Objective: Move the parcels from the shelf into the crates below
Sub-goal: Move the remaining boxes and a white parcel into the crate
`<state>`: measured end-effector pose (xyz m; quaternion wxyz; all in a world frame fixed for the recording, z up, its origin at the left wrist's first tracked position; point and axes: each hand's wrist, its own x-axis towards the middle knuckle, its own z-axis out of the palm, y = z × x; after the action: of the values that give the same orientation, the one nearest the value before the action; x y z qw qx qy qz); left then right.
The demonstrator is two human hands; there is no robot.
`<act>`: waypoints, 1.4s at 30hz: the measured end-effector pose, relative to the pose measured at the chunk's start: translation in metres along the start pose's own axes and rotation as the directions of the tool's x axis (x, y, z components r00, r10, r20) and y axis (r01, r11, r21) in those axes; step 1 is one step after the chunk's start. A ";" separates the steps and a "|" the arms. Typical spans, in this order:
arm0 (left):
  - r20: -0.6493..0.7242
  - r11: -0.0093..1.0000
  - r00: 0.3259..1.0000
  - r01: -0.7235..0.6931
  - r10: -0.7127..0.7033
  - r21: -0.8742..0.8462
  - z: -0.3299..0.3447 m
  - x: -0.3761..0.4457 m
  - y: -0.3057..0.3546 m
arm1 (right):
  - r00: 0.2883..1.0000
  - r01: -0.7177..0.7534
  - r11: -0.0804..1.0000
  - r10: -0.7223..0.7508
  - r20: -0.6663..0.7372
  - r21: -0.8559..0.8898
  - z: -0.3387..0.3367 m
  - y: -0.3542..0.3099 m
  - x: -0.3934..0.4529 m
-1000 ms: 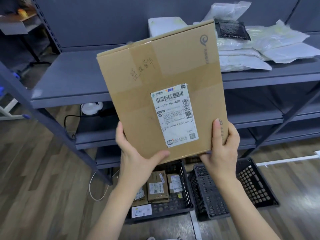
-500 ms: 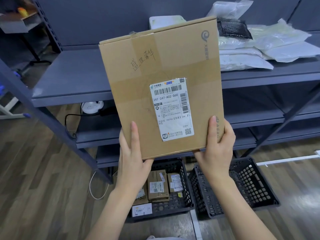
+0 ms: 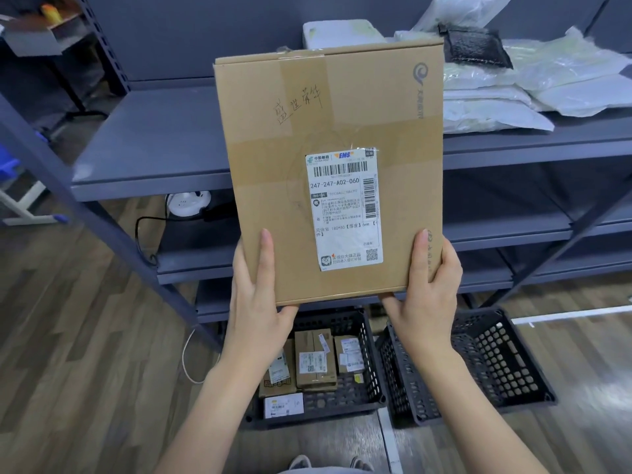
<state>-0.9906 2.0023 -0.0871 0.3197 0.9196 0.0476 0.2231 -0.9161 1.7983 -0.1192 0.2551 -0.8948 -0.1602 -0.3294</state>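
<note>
A flat brown cardboard parcel [image 3: 290, 206] with a white shipping label stands upright in the air in front of the grey shelf [image 3: 150, 155]. My left hand [image 3: 260, 302] grips its lower left corner, thumb on the front face. My right hand [image 3: 427, 292] grips the lower right corner the same way. Below on the floor sit two black crates: the left crate [image 3: 371, 357] holds several small boxes, the right crate [image 3: 496, 364] shows only its perforated bottom. Several white and one black plastic mailer bags [image 3: 496, 107] lie on the shelf at the right.
A slanted grey shelf post [image 3: 102, 213] runs down the left. A white device with a black cable [image 3: 186, 203] sits on the lower shelf level. Wooden floor spreads to the left and right of the crates. My shoes [image 3: 328, 463] show at the bottom edge.
The parcel has turned more upright and square to me. My left thumb has moved from under the bottom edge up onto the front face.
</note>
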 end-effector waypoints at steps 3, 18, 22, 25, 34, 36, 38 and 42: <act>-0.012 1.000 1.000 -0.016 0.016 0.012 -0.003 -0.001 -0.003 | 1.000 0.003 1.000 -0.003 -0.007 0.003 0.002 -0.003 -0.002; 0.113 0.995 0.991 0.070 -0.077 0.066 -0.009 -0.047 -0.041 | 0.981 -0.117 0.993 0.115 0.159 0.008 0.015 -0.029 -0.065; 0.192 0.985 0.968 0.144 -0.159 0.091 -0.001 -0.074 -0.064 | 0.947 -0.186 0.982 0.187 0.262 -0.030 0.025 -0.037 -0.106; 0.258 0.972 0.940 0.192 -0.222 0.136 0.010 -0.098 -0.083 | 0.910 -0.236 0.970 0.241 0.336 -0.058 0.035 -0.040 -0.144; 0.520 0.900 0.739 0.398 -0.429 0.177 0.068 -0.177 -0.137 | 0.754 -0.325 0.938 0.336 0.565 -0.123 0.063 -0.016 -0.249; 0.541 0.880 0.695 0.408 -0.473 0.245 0.088 -0.193 -0.151 | 0.714 -0.329 0.933 0.348 0.608 -0.147 0.075 -0.005 -0.271; 0.559 0.876 0.674 0.389 -0.482 0.286 0.112 -0.208 -0.168 | 0.681 -0.328 0.928 0.362 0.637 -0.177 0.089 0.008 -0.293; 0.617 0.842 0.582 0.444 -0.531 0.305 0.165 -0.239 -0.207 | 0.629 -0.261 0.935 0.354 0.692 -0.241 0.120 0.035 -0.332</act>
<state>-1.1202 2.0172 -0.4184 0.3082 0.9034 0.1910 -0.2289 -1.0821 1.7975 -0.4328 0.1701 -0.9785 -0.0729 0.0910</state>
